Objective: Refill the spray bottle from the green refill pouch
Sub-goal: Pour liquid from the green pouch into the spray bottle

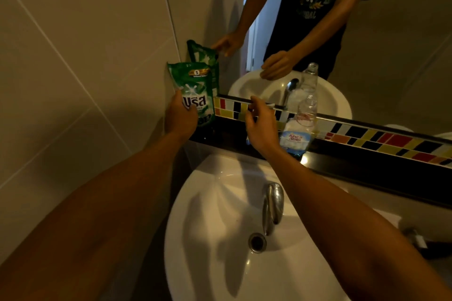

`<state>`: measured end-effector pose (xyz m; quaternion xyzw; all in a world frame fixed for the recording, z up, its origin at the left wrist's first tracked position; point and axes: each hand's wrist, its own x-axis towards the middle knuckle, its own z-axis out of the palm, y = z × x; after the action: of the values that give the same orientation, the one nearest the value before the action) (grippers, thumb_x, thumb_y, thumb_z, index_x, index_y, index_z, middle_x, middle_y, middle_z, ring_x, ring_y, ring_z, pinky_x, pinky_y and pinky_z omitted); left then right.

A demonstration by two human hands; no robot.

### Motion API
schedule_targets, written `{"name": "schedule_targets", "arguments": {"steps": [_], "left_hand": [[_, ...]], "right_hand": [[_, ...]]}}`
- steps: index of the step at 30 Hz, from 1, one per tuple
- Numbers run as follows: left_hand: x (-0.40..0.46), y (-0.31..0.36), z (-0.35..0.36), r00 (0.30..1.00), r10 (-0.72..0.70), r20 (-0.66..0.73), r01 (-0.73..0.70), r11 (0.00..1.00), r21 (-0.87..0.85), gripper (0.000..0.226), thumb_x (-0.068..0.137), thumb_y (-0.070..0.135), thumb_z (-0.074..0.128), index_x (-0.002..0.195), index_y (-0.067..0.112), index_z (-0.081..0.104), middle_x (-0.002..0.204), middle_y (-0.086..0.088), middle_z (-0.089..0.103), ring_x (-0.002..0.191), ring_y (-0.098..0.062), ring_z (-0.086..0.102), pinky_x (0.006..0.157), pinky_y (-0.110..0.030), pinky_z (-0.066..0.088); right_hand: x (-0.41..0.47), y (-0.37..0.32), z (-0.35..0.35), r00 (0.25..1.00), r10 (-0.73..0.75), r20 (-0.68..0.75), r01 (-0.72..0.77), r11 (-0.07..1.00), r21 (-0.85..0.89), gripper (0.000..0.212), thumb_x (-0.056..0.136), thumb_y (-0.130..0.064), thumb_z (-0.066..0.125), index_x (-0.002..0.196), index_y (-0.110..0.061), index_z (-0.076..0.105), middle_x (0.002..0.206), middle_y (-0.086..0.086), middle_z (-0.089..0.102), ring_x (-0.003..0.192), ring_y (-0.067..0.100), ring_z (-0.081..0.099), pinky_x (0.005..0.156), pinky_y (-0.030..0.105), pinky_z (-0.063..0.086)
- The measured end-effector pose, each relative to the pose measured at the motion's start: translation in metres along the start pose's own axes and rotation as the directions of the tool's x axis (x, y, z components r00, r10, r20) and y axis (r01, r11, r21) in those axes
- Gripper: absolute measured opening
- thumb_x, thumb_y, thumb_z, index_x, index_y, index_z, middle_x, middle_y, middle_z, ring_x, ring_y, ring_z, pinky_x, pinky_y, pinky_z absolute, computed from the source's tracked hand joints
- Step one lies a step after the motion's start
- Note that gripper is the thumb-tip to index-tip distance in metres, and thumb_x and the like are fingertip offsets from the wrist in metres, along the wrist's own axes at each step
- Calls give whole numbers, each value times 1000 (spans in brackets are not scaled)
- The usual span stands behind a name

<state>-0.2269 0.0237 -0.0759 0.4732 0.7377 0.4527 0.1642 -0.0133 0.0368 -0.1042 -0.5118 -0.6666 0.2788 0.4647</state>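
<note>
The green refill pouch (pixel 194 85) stands upright on the dark ledge in the corner by the tiled wall. My left hand (pixel 182 115) grips its lower front. To its right, my right hand (pixel 260 124) hovers over the ledge with fingers apart, holding nothing. A clear plastic bottle (pixel 302 127) with a blue-and-white label stands on the ledge just right of my right hand. Its top has no spray head on it.
A white basin (pixel 210 215) with a chrome tap (pixel 272 205) and drain (pixel 257 242) lies below my arms. A mirror (pixel 367 32) above the coloured tile strip (pixel 381 138) reflects the pouch, the bottle and a person. Beige wall tiles close the left side.
</note>
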Motion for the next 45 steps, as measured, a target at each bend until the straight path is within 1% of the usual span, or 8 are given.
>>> {"name": "schedule_targets", "arguments": {"steps": [4, 12, 23, 27, 32, 35, 40, 45], "left_hand": [[16, -7, -7, 1000, -4, -4, 4, 1000, -16, 33, 95, 12, 54, 128, 13, 53, 118, -12, 67, 101, -29, 64, 71, -30, 45], [49, -22, 13, 980, -199, 3, 197, 967, -161, 33, 102, 5, 41, 133, 4, 52, 133, -18, 60, 120, -34, 57, 84, -30, 42], [65, -46, 37, 978, -188, -86, 156, 944, -290, 41, 96, -8, 40, 134, 2, 53, 132, -17, 60, 119, -29, 58, 89, -26, 45], [69, -42, 39, 987, -161, 16, 153, 900, -409, 55, 90, -14, 37, 140, 6, 47, 134, -13, 58, 117, -22, 55, 99, -35, 49], [65, -40, 41, 988, -142, 62, 155, 900, -407, 29, 92, -7, 47, 115, 9, 52, 100, -2, 62, 99, -24, 61, 67, -9, 48], [55, -35, 40, 986, -129, 106, 161, 904, -396, 18, 94, 4, 50, 107, 16, 52, 92, 5, 63, 91, -21, 62, 69, -24, 53], [32, -20, 35, 986, -66, 155, 127, 897, -425, 11, 97, 8, 54, 94, 18, 57, 99, -12, 68, 95, -31, 65, 86, -51, 56], [14, 5, 21, 972, 63, 227, 38, 909, -414, 14, 100, 21, 55, 89, 30, 58, 84, 3, 65, 73, -15, 64, 64, -36, 53]], "right_hand": [[28, -7, 35, 984, 70, 166, -75, 997, 23, 38, 107, -14, 53, 145, -17, 53, 118, -11, 64, 94, -4, 58, 86, 23, 50], [82, -19, 95, 931, 155, 330, -179, 983, 44, 42, 108, -10, 49, 150, -9, 50, 147, 15, 61, 134, 31, 59, 105, 36, 50], [100, -9, 123, 978, 172, 119, -179, 983, 43, 21, 105, -5, 52, 99, 11, 64, 98, 26, 71, 96, 41, 68, 81, 56, 56], [89, -8, 114, 982, 166, 85, -173, 982, 79, 18, 105, -6, 52, 100, 4, 66, 96, 16, 71, 86, 22, 63, 73, 36, 50], [77, 0, 92, 980, 187, 67, -193, 976, 102, 17, 106, -7, 52, 108, 1, 67, 102, 13, 71, 91, 18, 64, 77, 23, 53], [67, 2, 77, 979, 199, 42, -202, 975, 94, 15, 106, -7, 52, 109, -1, 66, 101, 6, 69, 84, 8, 61, 70, 8, 46], [43, 2, 53, 968, 249, -17, -246, 963, 112, 14, 106, -7, 53, 105, -3, 66, 98, 6, 69, 88, 15, 65, 79, 26, 54], [15, -9, 24, 951, 304, -58, -285, 934, 217, 16, 107, -10, 51, 109, 1, 63, 109, 19, 71, 101, 30, 68, 93, 49, 59]]}}
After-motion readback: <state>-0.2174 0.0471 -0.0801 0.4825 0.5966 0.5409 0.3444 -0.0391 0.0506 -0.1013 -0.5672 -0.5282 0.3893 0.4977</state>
